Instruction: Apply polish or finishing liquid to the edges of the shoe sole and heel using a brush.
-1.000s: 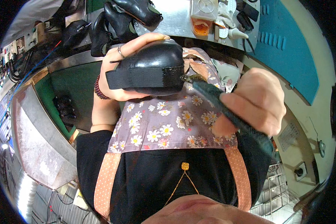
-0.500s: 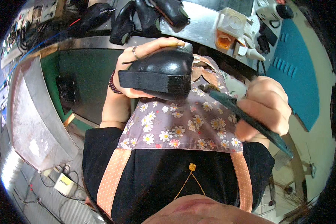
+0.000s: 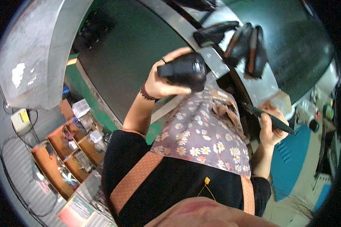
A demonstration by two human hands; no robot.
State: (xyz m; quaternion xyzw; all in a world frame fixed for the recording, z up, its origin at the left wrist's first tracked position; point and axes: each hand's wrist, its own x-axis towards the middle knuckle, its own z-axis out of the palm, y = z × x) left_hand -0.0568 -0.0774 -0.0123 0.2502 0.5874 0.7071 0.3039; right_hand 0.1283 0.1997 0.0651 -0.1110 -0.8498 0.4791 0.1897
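My left hand point(image 3: 158, 82) is wrapped around a black shoe point(image 3: 188, 72) with a shiny rounded end and a ribbed black band, held up at the edge of the green belt. My right hand point(image 3: 269, 128) grips a brush by its dark, flat handle point(image 3: 278, 123), in front of a translucent plastic container point(image 3: 282, 101). The brush's tip points left over a dark gap and is hard to make out. Shoe and brush are well apart, with my flowered apron point(image 3: 201, 128) between and below them.
Several black shoes point(image 3: 240, 43) lie on the metal ledge ahead. A dark green belt point(image 3: 132, 41) runs at far left, beside a grey metal hood point(image 3: 38, 49). A blue panel point(image 3: 291, 159) stands at right. Wooden compartments point(image 3: 64, 155) with small items sit at lower left.
My view has swung left, so the belt and wooden compartments show more. The brush, formerly close beside the shoe, is now farther right by the plastic container. My left hand still holds the shoe.
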